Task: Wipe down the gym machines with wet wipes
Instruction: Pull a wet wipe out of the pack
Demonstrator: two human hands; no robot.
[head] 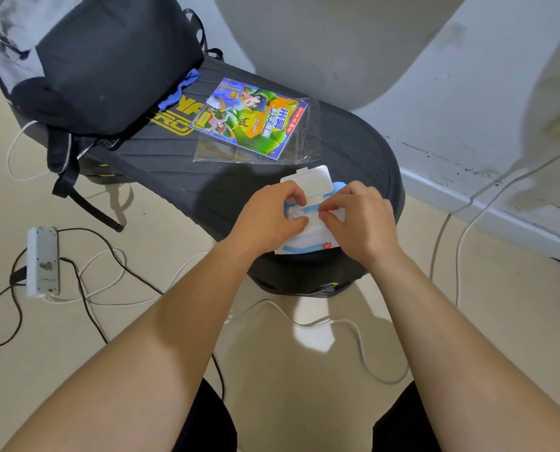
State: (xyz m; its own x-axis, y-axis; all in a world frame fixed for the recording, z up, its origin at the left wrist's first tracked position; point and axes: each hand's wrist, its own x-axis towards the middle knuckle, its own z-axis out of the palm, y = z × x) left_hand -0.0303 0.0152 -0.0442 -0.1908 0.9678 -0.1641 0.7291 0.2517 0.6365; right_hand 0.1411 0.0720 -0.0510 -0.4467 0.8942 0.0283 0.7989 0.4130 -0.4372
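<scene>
White-and-blue wet-wipe pack (304,247) lies at the near end of the black machine platform (353,141), lid (314,179) flipped up. Your left hand (270,215) grips it; your right hand (361,218) pinches at its opening. Hold firm, draw one sheet slowly.

The wet-wipe pack (308,247) was white with pale blue bands and a small red mark at its near corner; its raised lid flap (314,177) was plain white. The machine platform (353,148) under it was black-grey, ribbed with fine parallel lines and stamped with yellow lettering (174,123). The comic book (249,122) showed bright green, blue and orange cartoon art inside a clear sleeve. The backpack (109,66) was black, with a blue cloth (177,89) at its edge. The floor (174,256) was beige, the power strip (42,261) white, the wall (451,119) pale grey-white with dark scuffs.
</scene>
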